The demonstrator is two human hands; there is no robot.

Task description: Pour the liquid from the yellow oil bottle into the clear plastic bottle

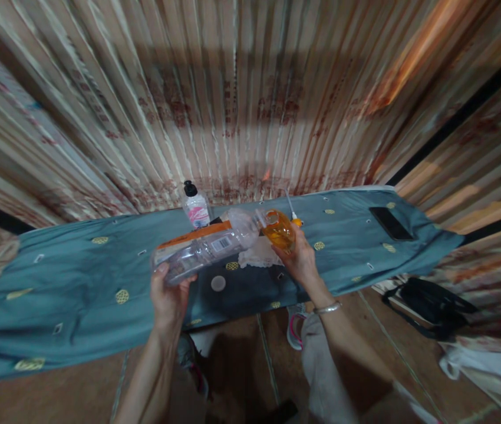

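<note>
Two hands: both of mine were up over the surface (78,277), each closed round a bottle
Left hand (168,297): fingers wrapped round the base of a large clear plastic bottle (206,246); I held it tipped almost flat, its neck pointing to my right
Clear bottle: it bore an orange and white label with a barcode; its mouth sat just against the top of the small amber bottle (279,231)
Right hand (300,259): clamped on the small amber bottle from below and behind; a metal bangle (328,307) sat on that wrist
Amber bottle: orange liquid showed inside; a thin white tube with an orange tip (293,213) stood up just beside it
Under the bottles: a crumpled white cloth (257,254) lay on the surface; a pale round disc (218,283) lay near it, toward me
Surface: covered by a blue-grey cloth with yellow round motifs
Farther back: a small bottle with a black cap and pink label (196,207) stood upright
Far right: a dark phone (391,223) lay flat, well apart from my hands
Floor: a black bag (431,303) sat to the right, below the surface edge
</note>
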